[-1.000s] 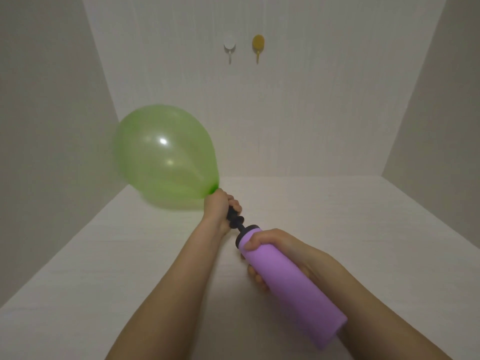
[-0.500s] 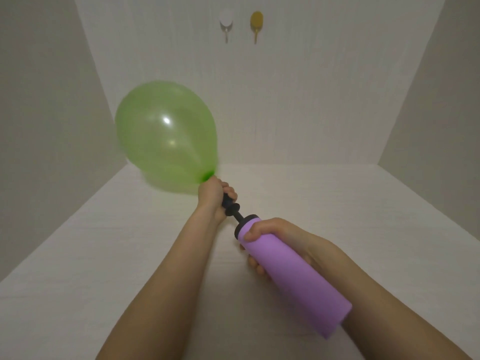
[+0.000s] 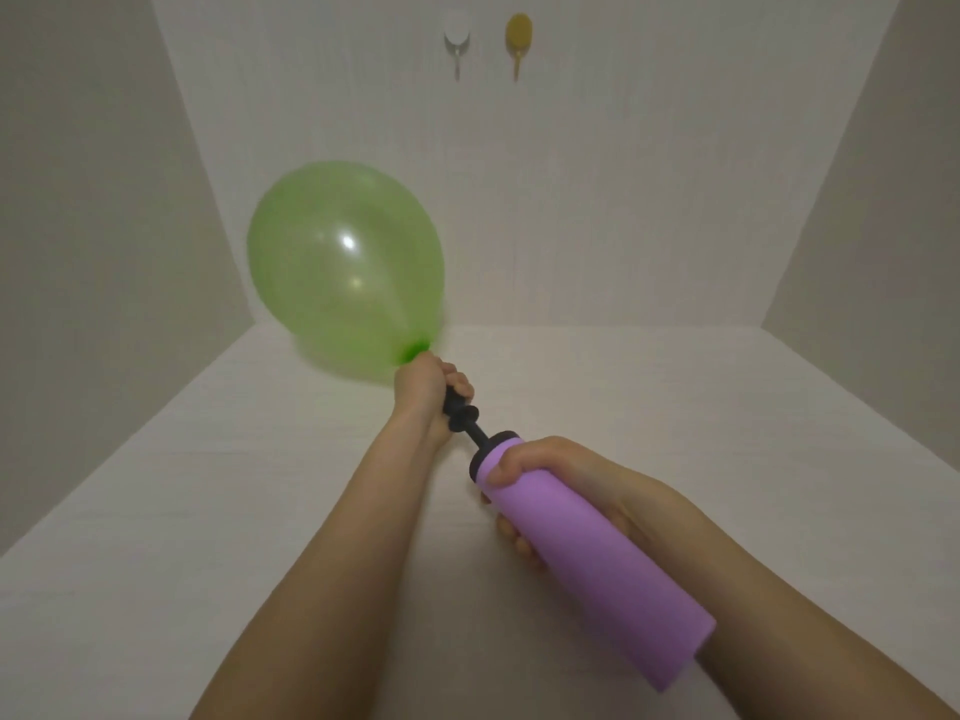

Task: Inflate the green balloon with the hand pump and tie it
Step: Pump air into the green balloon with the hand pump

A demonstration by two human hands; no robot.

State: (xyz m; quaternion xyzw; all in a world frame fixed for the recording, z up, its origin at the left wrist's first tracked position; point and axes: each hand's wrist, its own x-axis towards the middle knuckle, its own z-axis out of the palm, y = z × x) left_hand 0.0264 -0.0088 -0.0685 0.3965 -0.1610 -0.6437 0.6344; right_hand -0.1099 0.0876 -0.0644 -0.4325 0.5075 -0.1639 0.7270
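Observation:
The green balloon [image 3: 345,267] is inflated and stands up to the left of centre, its neck pointing down-right into my left hand [image 3: 423,389]. My left hand grips the balloon's neck around the pump's black nozzle [image 3: 462,413]. A purple hand pump [image 3: 592,553] runs from that nozzle down to the lower right. My right hand [image 3: 550,472] wraps around the pump's purple barrel near its front end, fingers curled over the top. A short length of black rod shows between nozzle and barrel.
A pale white table [image 3: 156,511] lies under both arms, closed in by plain walls on the left, right and back. Two wall hooks, one white [image 3: 457,36] and one yellow [image 3: 518,36], hang high on the back wall.
The purple barrel has slid back from the nozzle, baring slightly more black rod. The balloon has swung more upright and looks a little fuller. The view shifted slightly.

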